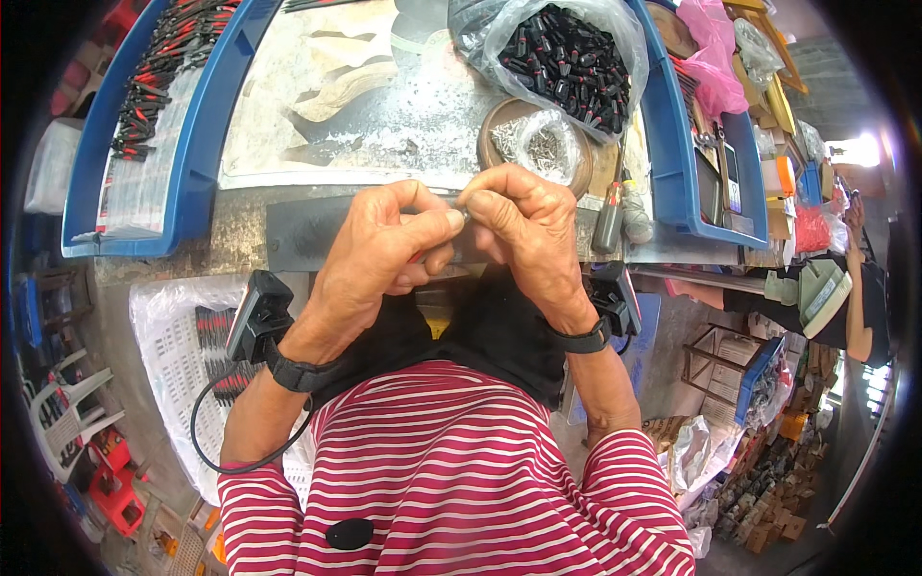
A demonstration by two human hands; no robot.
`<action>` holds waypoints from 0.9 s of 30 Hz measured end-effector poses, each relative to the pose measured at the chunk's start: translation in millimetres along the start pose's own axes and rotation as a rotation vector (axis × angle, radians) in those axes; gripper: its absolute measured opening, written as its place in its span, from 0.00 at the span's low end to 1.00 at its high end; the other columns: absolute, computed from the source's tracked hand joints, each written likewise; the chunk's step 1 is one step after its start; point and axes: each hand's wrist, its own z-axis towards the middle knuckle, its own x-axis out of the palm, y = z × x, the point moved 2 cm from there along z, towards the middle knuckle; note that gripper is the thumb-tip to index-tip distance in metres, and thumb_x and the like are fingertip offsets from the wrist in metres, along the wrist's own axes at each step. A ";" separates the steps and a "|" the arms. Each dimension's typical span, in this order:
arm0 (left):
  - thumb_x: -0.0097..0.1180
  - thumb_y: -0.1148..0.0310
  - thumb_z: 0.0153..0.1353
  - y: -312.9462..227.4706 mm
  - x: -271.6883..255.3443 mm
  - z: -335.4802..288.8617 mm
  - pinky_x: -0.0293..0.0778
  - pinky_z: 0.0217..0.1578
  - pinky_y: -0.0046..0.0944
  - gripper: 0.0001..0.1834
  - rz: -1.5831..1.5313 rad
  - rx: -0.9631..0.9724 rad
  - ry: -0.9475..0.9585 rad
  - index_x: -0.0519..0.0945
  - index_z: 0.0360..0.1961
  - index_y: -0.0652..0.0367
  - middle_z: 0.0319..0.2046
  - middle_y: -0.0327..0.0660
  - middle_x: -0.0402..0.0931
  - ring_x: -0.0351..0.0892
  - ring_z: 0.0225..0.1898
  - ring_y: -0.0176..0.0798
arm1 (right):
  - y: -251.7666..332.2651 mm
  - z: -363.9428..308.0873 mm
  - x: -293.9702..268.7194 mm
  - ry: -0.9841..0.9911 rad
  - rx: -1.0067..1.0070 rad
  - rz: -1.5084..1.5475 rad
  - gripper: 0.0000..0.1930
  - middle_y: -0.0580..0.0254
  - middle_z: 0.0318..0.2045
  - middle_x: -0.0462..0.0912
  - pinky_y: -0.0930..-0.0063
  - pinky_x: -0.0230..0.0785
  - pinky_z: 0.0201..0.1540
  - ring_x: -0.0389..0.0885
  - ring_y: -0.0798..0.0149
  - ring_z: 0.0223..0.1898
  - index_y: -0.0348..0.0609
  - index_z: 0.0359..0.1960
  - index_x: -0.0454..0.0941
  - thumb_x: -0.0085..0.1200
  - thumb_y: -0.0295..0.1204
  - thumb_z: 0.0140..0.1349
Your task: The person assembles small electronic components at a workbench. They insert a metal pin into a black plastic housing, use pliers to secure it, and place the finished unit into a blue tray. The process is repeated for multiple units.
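My left hand and my right hand meet fingertip to fingertip over the near edge of the workbench. Both are closed in a pinch around something tiny, mostly hidden by the fingers. A speck of red shows under my left fingers, too small to name. Just beyond my right hand is a round brown dish of small metal pieces, with a clear plastic bag in it. Behind that, a clear plastic bag holds many small black parts with red bits. A screwdriver lies to the right of my right hand.
Blue bins flank the bench: the left bin holds black-and-red tools, the right bin assorted items. A white crate with similar tools stands low on my left. At the far right are another person and cluttered boxes.
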 end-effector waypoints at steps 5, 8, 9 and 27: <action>0.54 0.66 0.57 1.4 -3.3 1.3 0.47 0.11 0.21 0.09 -0.071 -0.028 0.016 0.71 0.29 0.61 0.17 0.36 0.69 0.56 0.12 0.20 | 1.8 -3.3 2.9 -0.064 -0.063 -0.068 0.05 0.72 0.15 0.73 0.88 0.54 0.15 0.65 0.83 0.15 0.38 0.30 0.78 0.52 0.27 0.60; 0.53 0.66 0.57 2.2 -4.3 2.0 0.47 0.11 0.21 0.09 -0.093 -0.046 0.027 0.71 0.29 0.61 0.17 0.36 0.69 0.56 0.12 0.19 | 1.8 -3.4 2.9 -0.056 -0.051 -0.068 0.06 0.72 0.16 0.73 0.88 0.56 0.17 0.67 0.82 0.16 0.37 0.30 0.77 0.52 0.27 0.61; 0.53 0.65 0.57 2.3 -4.6 1.6 0.47 0.11 0.21 0.10 -0.097 -0.052 0.035 0.71 0.29 0.61 0.17 0.36 0.69 0.56 0.12 0.19 | 1.1 -1.7 2.5 -0.038 -0.018 -0.023 0.06 0.73 0.15 0.72 0.88 0.53 0.16 0.65 0.83 0.15 0.38 0.30 0.78 0.53 0.28 0.61; 0.54 0.65 0.58 6.3 -3.7 0.8 0.45 0.09 0.21 0.09 -0.204 -0.129 0.060 0.72 0.28 0.60 0.17 0.37 0.70 0.55 0.10 0.20 | 4.0 -6.1 -0.4 -0.001 -0.024 -0.064 0.06 0.74 0.16 0.71 0.89 0.55 0.17 0.66 0.83 0.17 0.38 0.30 0.77 0.52 0.28 0.62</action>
